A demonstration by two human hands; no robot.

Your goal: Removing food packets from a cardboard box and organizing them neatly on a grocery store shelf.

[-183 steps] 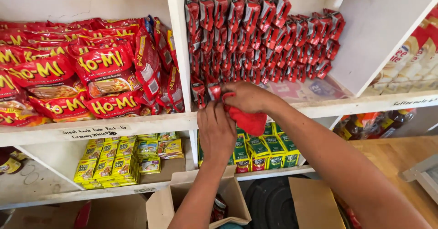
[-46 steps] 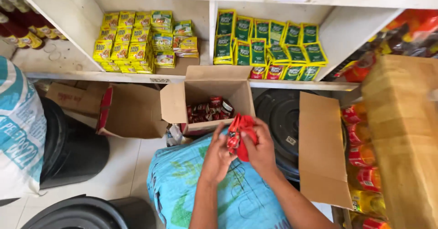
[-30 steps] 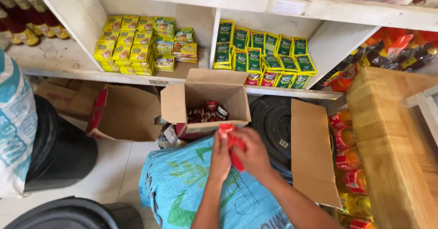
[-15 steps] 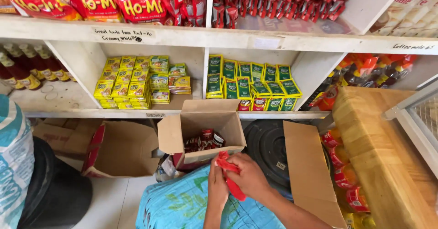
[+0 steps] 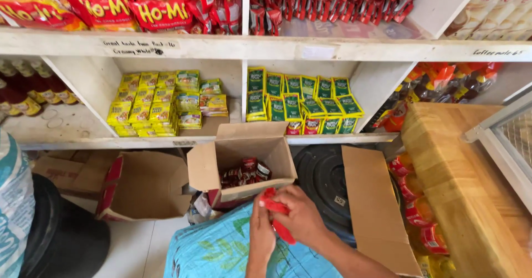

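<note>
Gripping a strip of small red sachets [image 5: 277, 214], the fingers of both hands close around it: the left hand [image 5: 261, 228] pinches its near end, the right hand [image 5: 299, 218] wraps its middle from the other side. The strip hangs just in front of an open cardboard box [image 5: 244, 164], which holds only a few more dark red sachets [image 5: 244, 172] at the bottom, so the box appears nearly emptied. On the top shelf, rows of matching red sachets [image 5: 332, 1] already hang packed together, suggesting most stock is placed and little remains. Below the hands lies a blue patterned sack [image 5: 221, 250]. Around the box: a flattened empty carton [image 5: 147, 184], a black round lid [image 5: 324, 181], a wooden counter [image 5: 460, 184], yellow packets [image 5: 149, 103] and green packets [image 5: 299, 98] on the lower shelf. Between hands and upper shelf, nothing visibly blocks the way.
</note>
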